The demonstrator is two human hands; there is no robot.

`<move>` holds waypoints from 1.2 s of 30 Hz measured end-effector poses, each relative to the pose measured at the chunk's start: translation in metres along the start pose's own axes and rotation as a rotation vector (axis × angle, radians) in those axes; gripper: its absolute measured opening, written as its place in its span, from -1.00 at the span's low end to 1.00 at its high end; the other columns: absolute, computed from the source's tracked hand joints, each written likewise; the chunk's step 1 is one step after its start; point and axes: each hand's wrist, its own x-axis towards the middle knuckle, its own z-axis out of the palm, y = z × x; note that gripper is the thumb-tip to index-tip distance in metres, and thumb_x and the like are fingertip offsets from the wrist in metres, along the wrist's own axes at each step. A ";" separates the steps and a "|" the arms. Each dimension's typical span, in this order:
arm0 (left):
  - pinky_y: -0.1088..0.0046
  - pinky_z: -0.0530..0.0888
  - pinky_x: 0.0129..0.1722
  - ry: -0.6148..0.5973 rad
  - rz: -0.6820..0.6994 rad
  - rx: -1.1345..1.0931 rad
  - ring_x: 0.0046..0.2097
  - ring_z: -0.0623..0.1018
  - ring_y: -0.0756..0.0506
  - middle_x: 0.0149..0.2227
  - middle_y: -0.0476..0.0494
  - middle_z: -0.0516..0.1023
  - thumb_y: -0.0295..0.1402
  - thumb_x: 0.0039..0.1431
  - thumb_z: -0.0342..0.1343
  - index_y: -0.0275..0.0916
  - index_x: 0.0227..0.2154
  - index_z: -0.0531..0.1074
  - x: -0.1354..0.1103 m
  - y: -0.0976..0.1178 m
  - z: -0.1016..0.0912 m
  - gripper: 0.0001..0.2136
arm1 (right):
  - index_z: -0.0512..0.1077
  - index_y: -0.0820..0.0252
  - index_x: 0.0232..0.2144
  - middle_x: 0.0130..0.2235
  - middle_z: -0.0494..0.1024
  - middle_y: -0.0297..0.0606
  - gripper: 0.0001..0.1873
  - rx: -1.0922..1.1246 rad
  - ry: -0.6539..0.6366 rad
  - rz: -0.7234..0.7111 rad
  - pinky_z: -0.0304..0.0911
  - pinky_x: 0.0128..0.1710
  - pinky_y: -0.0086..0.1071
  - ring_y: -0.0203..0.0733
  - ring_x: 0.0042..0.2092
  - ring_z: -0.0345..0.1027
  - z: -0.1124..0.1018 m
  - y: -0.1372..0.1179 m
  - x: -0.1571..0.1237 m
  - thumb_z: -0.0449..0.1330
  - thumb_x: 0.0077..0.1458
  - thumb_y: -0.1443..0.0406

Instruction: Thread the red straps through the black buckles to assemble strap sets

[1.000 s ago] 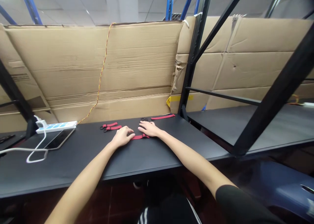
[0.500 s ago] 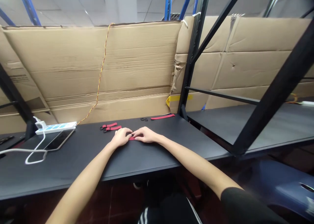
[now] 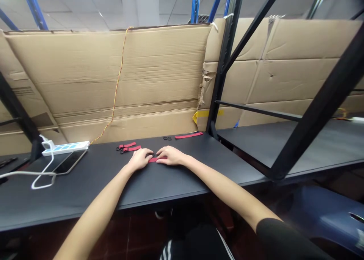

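A short red webbing strap (image 3: 152, 160) lies low over the black tabletop, stretched between my two hands. At its left end my left hand (image 3: 139, 159) is closed, thumb and fingertips on the webbing. My right hand (image 3: 170, 156) pinches the other end, its curled fingers covering part of the strap. A small dark piece shows between the fingertips, too small to make out. Just beyond my left hand lie two red straps (image 3: 130, 148) with black buckles on them. Farther back are a pair of loose black buckles (image 3: 167, 138) and a flat red strap (image 3: 189, 135).
On the left, a white power strip (image 3: 66, 148) with a plugged-in white cable (image 3: 42, 187) stands beside a phone or tablet (image 3: 69, 163). A cardboard wall (image 3: 159, 74) closes the back. Black rack posts (image 3: 220, 81) rise at the right.
My right hand has shifted slightly right, widening the gap between my fingertips, and more of the red strap shows. My left hand stays nearly in place.
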 end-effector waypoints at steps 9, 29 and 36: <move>0.41 0.40 -0.28 0.001 -0.026 -0.109 -0.29 0.54 -0.14 -0.28 -0.16 0.61 -0.21 0.06 0.11 -0.21 -0.25 0.57 0.001 -0.002 -0.007 -0.73 | 0.55 0.18 -0.17 -0.15 0.53 -0.13 -0.64 0.063 0.028 0.069 0.24 -0.08 -0.28 -0.09 -0.11 0.40 0.005 -0.001 0.001 0.21 0.10 0.07; 0.42 0.40 -0.36 0.051 -0.137 -0.221 -0.38 0.50 -0.10 -0.46 -0.07 0.54 -0.22 -0.07 0.20 -0.24 -0.39 0.50 0.003 -0.007 -0.011 -0.79 | 0.52 0.25 -0.31 -0.41 0.50 -0.30 -0.79 0.446 -0.092 0.325 0.19 -0.40 -0.45 -0.29 -0.41 0.31 0.008 0.004 0.005 0.29 -0.07 0.30; 0.37 0.48 -0.36 0.129 -0.239 -0.555 -0.43 0.55 -0.10 -0.42 -0.18 0.60 -0.20 0.01 0.12 -0.32 -0.30 0.55 0.005 -0.008 -0.014 -0.70 | 0.47 0.25 -0.38 -0.41 0.52 -0.28 -0.83 0.417 0.266 0.368 0.21 -0.36 -0.43 -0.28 -0.40 0.33 0.005 0.000 0.004 0.14 0.10 0.25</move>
